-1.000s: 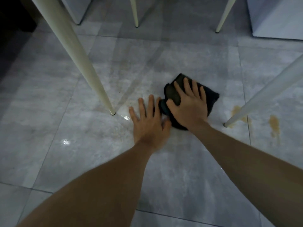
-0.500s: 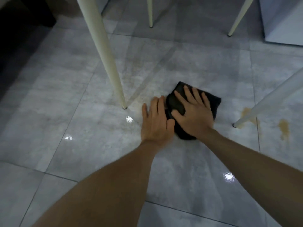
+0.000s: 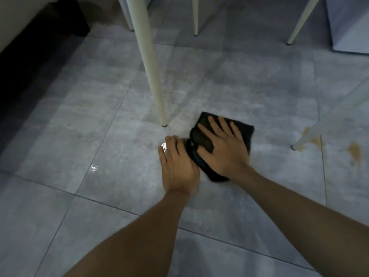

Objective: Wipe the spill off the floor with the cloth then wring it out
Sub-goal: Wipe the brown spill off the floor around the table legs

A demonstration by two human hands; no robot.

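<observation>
A dark cloth (image 3: 242, 129) with a blue inner edge lies folded on the grey tiled floor (image 3: 99, 126). My right hand (image 3: 223, 148) presses down on top of it, fingers spread, with the thumb tucked under a fold. My left hand (image 3: 177, 164) sits beside it on the left, its fingers curled onto the cloth's left edge. Brown spill patches (image 3: 355, 153) stain the floor to the right, apart from the cloth. A wet shine (image 3: 163, 145) shows just left of my left hand's fingers.
A cream table leg (image 3: 151, 72) stands on the floor just left of the cloth, and another slanted leg (image 3: 311, 134) stands on the spill at right. Two more legs (image 3: 195, 19) are further back. A white cabinet (image 3: 349, 25) is at top right, dark furniture (image 3: 30, 56) at left.
My left hand went from flat on the floor to fingers curled at the cloth's edge. The view shifted, so hands and cloth sit further right and lower. My right hand stays on the cloth.
</observation>
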